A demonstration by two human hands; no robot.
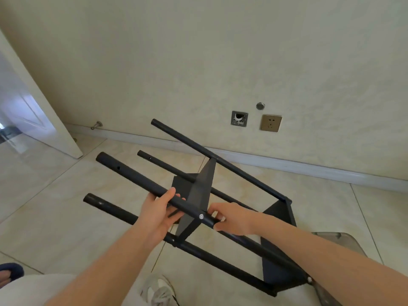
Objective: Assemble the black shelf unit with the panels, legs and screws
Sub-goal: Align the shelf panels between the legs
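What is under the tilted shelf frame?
Tiled floor shows between the legs. The lower panel hides whatever it rests on.

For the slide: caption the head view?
Left hand and right hand grip a black metal tube leg either side of the silver screw at a black shelf panel.

The front leg (pixel 141 181) covers the fingertips of the left hand (pixel 157 214), and the right hand (pixel 234 218) curled round it swallows a stretch of tube. The right forearm (pixel 320 250) blocks a good chunk of the lower panel (pixel 276 277). A blue slipper (pixel 11 271) gets chopped by the left edge, a sneaker (pixel 157 291) by the bottom one. Inside of the open wall box (pixel 239 118): too tiny to tell. Same for the greyish see-through thing (pixel 335 239) behind that arm.
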